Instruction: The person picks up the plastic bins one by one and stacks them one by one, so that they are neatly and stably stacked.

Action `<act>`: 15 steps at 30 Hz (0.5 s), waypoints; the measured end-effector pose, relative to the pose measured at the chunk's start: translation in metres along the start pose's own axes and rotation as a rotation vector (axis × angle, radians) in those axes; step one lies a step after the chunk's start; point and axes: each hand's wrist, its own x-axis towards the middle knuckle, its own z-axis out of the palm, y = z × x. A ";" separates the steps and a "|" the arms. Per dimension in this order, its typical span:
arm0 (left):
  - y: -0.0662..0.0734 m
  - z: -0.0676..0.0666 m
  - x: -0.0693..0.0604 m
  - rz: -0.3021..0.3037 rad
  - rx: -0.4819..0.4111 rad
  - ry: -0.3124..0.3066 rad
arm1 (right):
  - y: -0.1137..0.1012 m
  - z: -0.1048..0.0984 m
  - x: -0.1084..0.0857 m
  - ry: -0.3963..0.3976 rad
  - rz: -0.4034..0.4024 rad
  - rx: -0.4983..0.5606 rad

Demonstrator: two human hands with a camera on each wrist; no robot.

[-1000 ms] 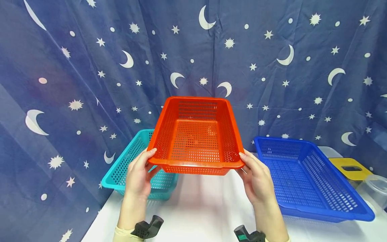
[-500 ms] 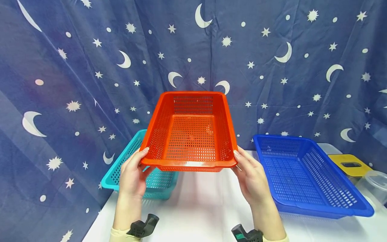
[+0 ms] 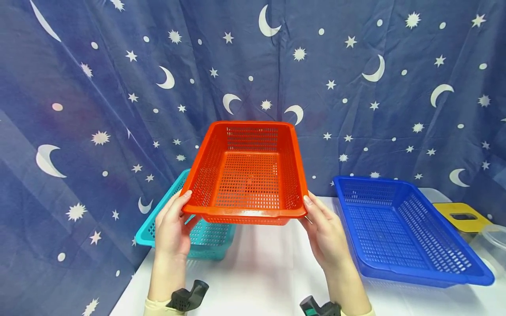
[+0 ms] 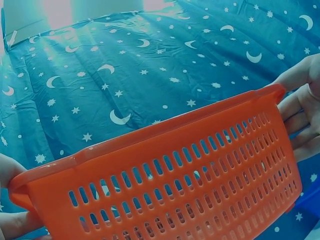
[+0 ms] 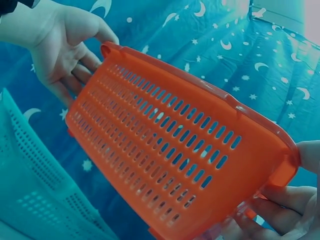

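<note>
A red plastic basket (image 3: 249,180) with slotted walls hangs in the air above the table, its inside facing me and holding nothing. My left hand (image 3: 171,226) grips its near left corner, thumb over the rim and fingers underneath. At the near right corner my right hand (image 3: 326,235) holds the rim the same way. In the left wrist view the slotted near wall of the red basket (image 4: 175,180) spans between both hands. The right wrist view shows the right hand (image 5: 280,210) with its thumb on the rim and fingers below the corner.
A teal basket (image 3: 158,215) stands on the white table (image 3: 257,281) at left, partly behind the red one. To the right is a larger blue basket (image 3: 395,237). Beyond it are a yellow-lidded container (image 3: 462,216) and a clear tub (image 3: 494,241). A starry curtain (image 3: 253,57) hangs behind.
The red basket and both hands have shifted slightly left and a little up from a second ago, then stayed nearly still. Both hands keep their hold. The head view has swayed slightly.
</note>
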 end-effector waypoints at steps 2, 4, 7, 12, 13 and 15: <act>0.000 0.000 0.000 0.004 0.000 0.014 | 0.001 0.001 -0.001 -0.014 0.000 -0.011; 0.001 0.001 0.000 0.001 0.000 0.022 | 0.002 0.001 -0.001 -0.023 -0.001 -0.016; 0.003 0.000 0.000 -0.011 -0.006 0.028 | 0.003 0.002 -0.001 -0.039 -0.004 -0.019; 0.004 -0.001 0.000 -0.025 -0.018 0.033 | 0.005 0.002 0.000 -0.080 -0.006 -0.009; 0.004 -0.001 0.000 -0.025 -0.023 0.036 | 0.005 0.002 0.001 -0.089 -0.008 -0.003; 0.004 -0.002 0.000 -0.024 -0.034 0.042 | 0.006 0.002 0.001 -0.111 -0.010 0.014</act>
